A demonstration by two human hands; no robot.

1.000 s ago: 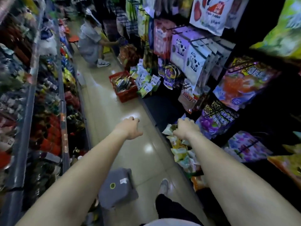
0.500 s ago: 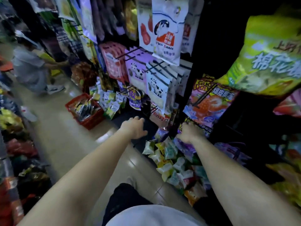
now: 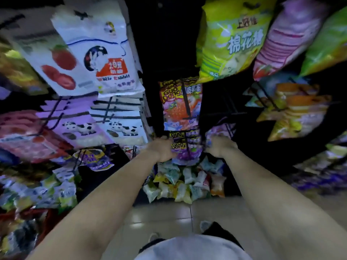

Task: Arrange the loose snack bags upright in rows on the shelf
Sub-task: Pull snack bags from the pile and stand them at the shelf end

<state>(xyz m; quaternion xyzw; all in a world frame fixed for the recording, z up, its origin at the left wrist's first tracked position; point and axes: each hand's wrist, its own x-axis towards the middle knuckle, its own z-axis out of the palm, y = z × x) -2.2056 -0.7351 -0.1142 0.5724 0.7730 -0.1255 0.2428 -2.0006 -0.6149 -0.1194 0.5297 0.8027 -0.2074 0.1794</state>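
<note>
A heap of small loose snack bags (image 3: 184, 182), white, yellow, green and orange, lies tumbled on the dark bottom shelf (image 3: 232, 190) at floor level. Just above it a purple grape Guo Dong bag (image 3: 185, 152) hangs on a wire hook. My left hand (image 3: 161, 149) is at that bag's left edge with its fingers curled on it. My right hand (image 3: 219, 147) is on the other side, fingers closed on a pale purple bag (image 3: 216, 133) behind the hook. Blur hides the fingertips of both hands.
Hanging bags crowd the rack: a White Rabbit bag (image 3: 105, 53), cow-print bags (image 3: 122, 126), a strawberry Guo Dong bag (image 3: 180, 106), a yellow-green marshmallow bag (image 3: 231, 38), orange bags (image 3: 294, 111). More small bags (image 3: 47, 192) lie low on the left. Tiled floor (image 3: 165, 216) is below me.
The view has swung from the aisle to face the rack. Both hands rose from the loose heap to the purple bags hanging above it, and the left hand moved in from the aisle side.
</note>
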